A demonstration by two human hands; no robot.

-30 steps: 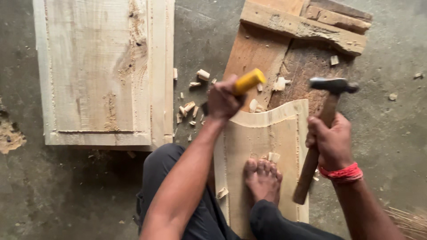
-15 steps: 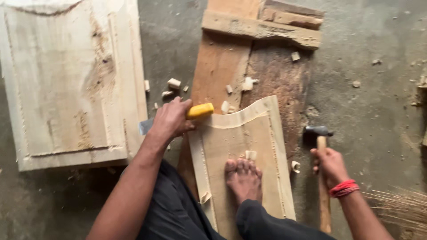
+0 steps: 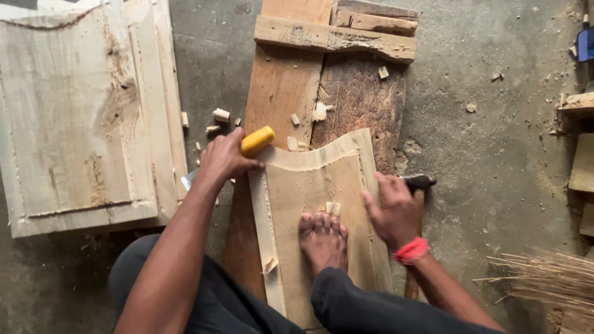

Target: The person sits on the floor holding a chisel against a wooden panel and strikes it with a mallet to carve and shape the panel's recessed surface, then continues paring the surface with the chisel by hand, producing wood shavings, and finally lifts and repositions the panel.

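The left hand (image 3: 224,158) is gripping a chisel (image 3: 257,140), fingers closed around its yellow handle. The right hand (image 3: 393,210) is lying spread on the panel (image 3: 309,185), beside the hammer (image 3: 416,181).

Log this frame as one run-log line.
left hand: grips yellow-handled chisel | right hand: flat on carved panel, hammer beside | foot: pins panel

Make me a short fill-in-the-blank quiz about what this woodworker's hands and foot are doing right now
1. The left hand grips a chisel whose handle is ____ in colour.
2. A bare ____ presses down on the curved board.
3. The right hand rests flat on the board, beside the ____ lying on the floor.
4. The right wrist wears a ____ band.

Missing words: yellow; foot; hammer; red
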